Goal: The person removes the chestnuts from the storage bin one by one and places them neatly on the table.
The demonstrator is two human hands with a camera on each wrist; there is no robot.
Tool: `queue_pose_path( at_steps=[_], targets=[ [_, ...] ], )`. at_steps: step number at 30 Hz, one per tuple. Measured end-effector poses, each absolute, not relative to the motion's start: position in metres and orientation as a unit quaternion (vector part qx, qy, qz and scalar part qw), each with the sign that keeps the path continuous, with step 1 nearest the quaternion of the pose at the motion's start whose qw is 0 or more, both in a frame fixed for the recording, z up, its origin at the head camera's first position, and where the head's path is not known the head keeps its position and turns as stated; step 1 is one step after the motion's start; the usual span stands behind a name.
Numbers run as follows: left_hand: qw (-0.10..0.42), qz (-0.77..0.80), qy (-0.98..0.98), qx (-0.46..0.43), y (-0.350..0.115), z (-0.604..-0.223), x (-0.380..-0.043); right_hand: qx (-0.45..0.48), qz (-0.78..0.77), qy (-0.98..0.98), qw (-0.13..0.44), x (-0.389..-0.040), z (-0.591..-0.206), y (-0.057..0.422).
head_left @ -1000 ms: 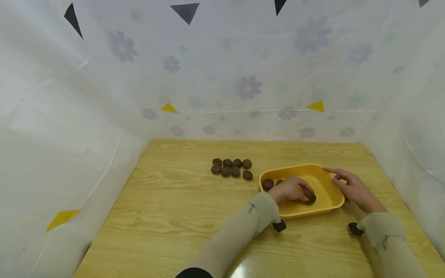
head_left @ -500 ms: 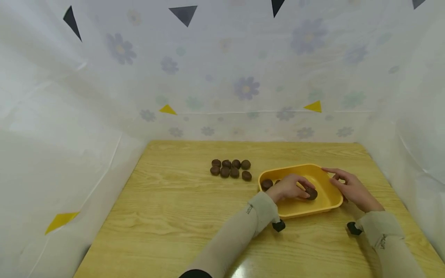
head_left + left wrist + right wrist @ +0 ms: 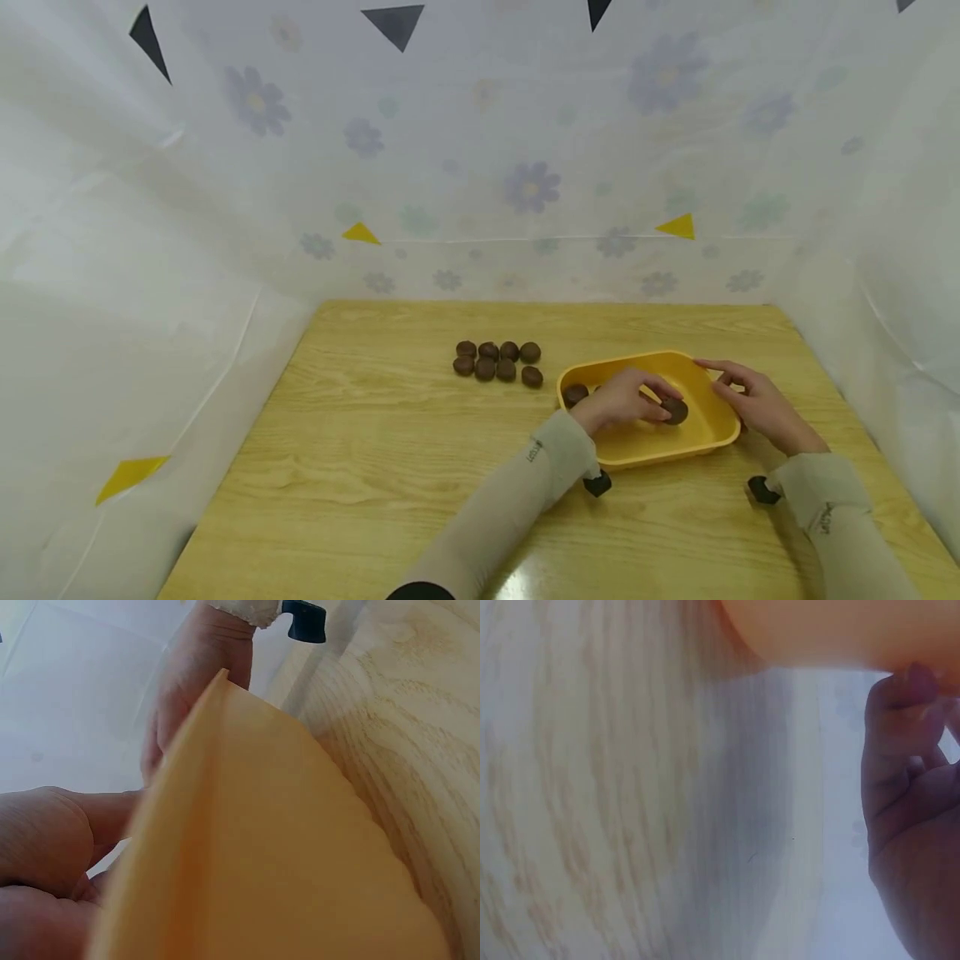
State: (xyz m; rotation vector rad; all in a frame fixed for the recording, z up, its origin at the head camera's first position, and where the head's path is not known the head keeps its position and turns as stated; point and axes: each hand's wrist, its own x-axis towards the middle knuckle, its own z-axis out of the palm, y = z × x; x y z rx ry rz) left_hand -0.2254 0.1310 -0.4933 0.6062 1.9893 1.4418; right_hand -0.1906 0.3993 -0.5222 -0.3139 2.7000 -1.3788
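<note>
In the head view, my left hand [image 3: 624,398] reaches over the near-left wall of a yellow plastic tray [image 3: 708,433]. Thumb and fingers pinch a dark brown chestnut [image 3: 676,410] inside it. Another chestnut [image 3: 576,394] lies at the tray's left end; more beside it are mostly covered by the hand. My right hand [image 3: 767,410] holds the tray's right end, thumb and forefinger at the rim. Its curled fingers [image 3: 907,724] touch the tray's outer wall in the right wrist view. The left wrist view is mostly filled by the tray wall [image 3: 277,825], which hides the pinched chestnut.
Several chestnuts [image 3: 485,369] lie in two rows on the wooden table [image 3: 375,433], left of the tray. One at the front row's right end sits slightly apart. White flowered sheeting [image 3: 450,167] encloses the back and sides.
My left hand has shifted the pinched chestnut slightly right and away from me within the tray. My right hand keeps its place at the tray's end. The rows on the table are unchanged.
</note>
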Motion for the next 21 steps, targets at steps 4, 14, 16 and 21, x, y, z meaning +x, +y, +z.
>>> queue_pose_path(
  at_steps=[4, 14, 16, 21],
  targets=[
    [0.304, 0.554, 0.737, 0.24, 0.128, -0.487, -0.227, -0.103, -0.446, 0.888, 0.044, -0.19, -0.521, 0.399],
    [0.287, 0.553, 0.733, 0.272, 0.106, -0.473, -0.23, -0.107, -0.444, 0.889, 0.042, -0.189, -0.521, 0.401],
    [0.286, 0.565, 0.727, 0.266, 0.1, -0.47, -0.231, -0.107, -0.444, 0.889, 0.04, -0.189, -0.52, 0.401],
    [0.264, 0.569, 0.733, 0.262, 0.081, -0.463, -0.232, -0.102, -0.44, 0.891, 0.038, -0.19, -0.521, 0.4]
  ],
)
